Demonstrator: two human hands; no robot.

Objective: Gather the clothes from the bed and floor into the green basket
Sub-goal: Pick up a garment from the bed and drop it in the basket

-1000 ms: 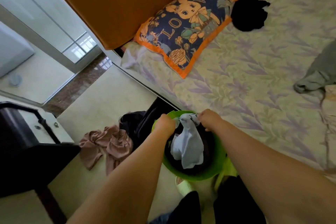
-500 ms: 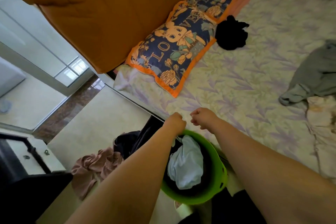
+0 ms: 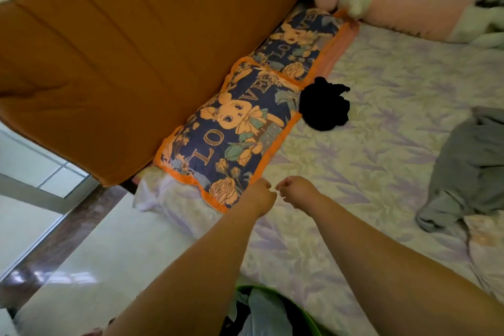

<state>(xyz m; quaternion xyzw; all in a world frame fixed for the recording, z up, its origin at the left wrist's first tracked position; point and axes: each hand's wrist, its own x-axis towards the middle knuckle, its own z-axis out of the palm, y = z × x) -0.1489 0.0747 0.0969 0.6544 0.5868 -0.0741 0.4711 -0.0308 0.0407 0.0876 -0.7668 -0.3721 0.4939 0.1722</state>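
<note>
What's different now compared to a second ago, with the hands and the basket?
Both hands have left the basket rim and risen forward over the bed: left hand and right hand are curled, with nothing visible in either grip. The view has tilted up, so the basket sits at the bottom edge. The pale cloth stays in the basket; the black garment and grey garment lie untouched.

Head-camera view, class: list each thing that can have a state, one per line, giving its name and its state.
Green plastic basket: on the floor by the bed, holding clothes.
Pale blue cloth: inside the basket.
Black crumpled garment: on the bed, beside the pillow.
Grey crumpled garment: on the bed, uncollected.
Left hand: fingers curled, holding nothing.
Right hand: fingers curled, holding nothing.
</note>
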